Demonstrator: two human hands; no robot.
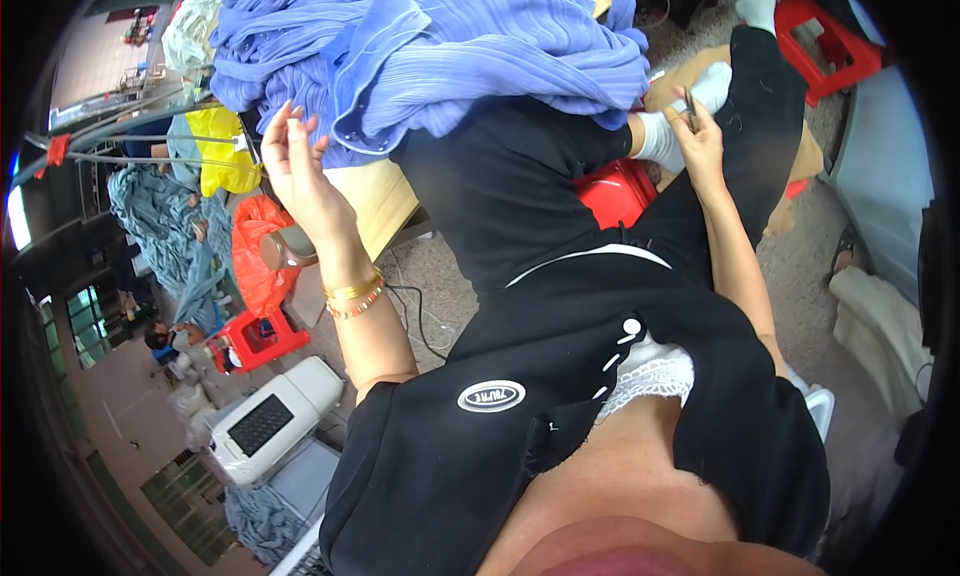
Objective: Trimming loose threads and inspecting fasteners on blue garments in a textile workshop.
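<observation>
A heap of blue-violet ribbed fabric lies over my lap and the pale wooden table, with a collar-like folded edge and loose threads on top. My left hand is raised at the left edge of the heap, fingers loosely bent and apart, and I see nothing in it. Bracelets circle that wrist. Over by my other knee, my right hand is closed on a small dark slim tool; its tip sticks up past the fingers, and its exact kind is too small to tell.
Left of the table hang a yellow bag and an orange-red bag. Grey-blue cloth is piled beyond. Red stools stand at left and upper right. A white machine housing sits lower left; a cable crosses the floor.
</observation>
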